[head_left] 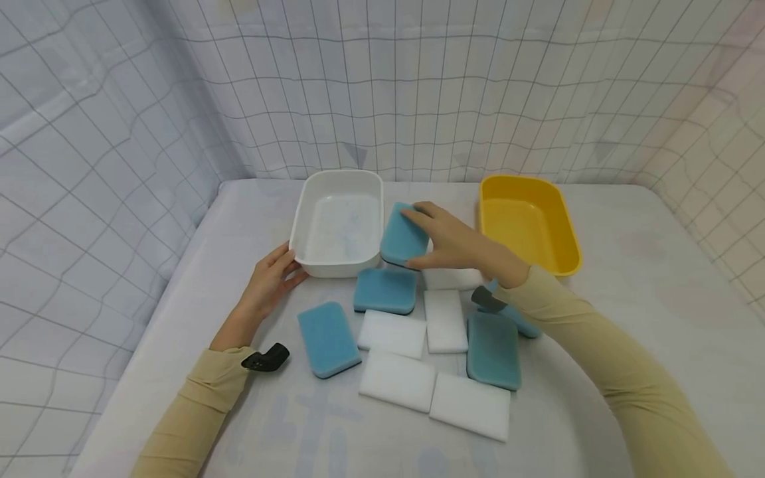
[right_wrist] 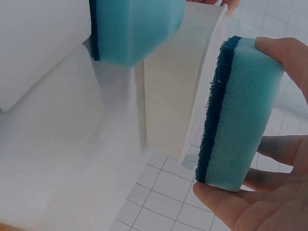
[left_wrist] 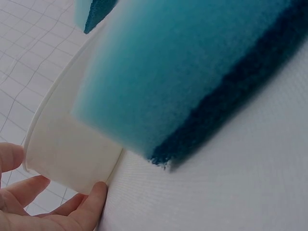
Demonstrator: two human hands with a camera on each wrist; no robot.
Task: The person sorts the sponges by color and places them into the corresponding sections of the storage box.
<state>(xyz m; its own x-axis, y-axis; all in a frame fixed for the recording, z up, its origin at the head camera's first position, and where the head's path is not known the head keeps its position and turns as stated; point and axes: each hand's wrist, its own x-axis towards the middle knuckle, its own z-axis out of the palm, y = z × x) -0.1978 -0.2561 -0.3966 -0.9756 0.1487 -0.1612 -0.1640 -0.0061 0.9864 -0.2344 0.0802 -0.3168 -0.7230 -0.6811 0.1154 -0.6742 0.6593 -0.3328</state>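
My right hand (head_left: 449,238) holds a blue sponge (head_left: 404,234) with a dark scouring layer, thumb on one edge and fingers on the other. It is raised beside the right wall of a white basin (head_left: 338,271); the right wrist view shows this sponge (right_wrist: 243,115) off the table. My left hand (head_left: 270,280) rests against the basin's near left corner, its fingertips (left_wrist: 96,192) touching the outside of the wall. Just in front of the basin lies another blue sponge (head_left: 385,291), and a further blue sponge (head_left: 329,338) lies nearer the left hand.
A yellow basin (head_left: 532,229) stands at the back right, partly behind the right forearm. Several white sponges, among them a white sponge (head_left: 397,378) near the front, lie mid-table. A blue-green sponge (head_left: 493,350) is right of them; another is partly hidden under the right sleeve.
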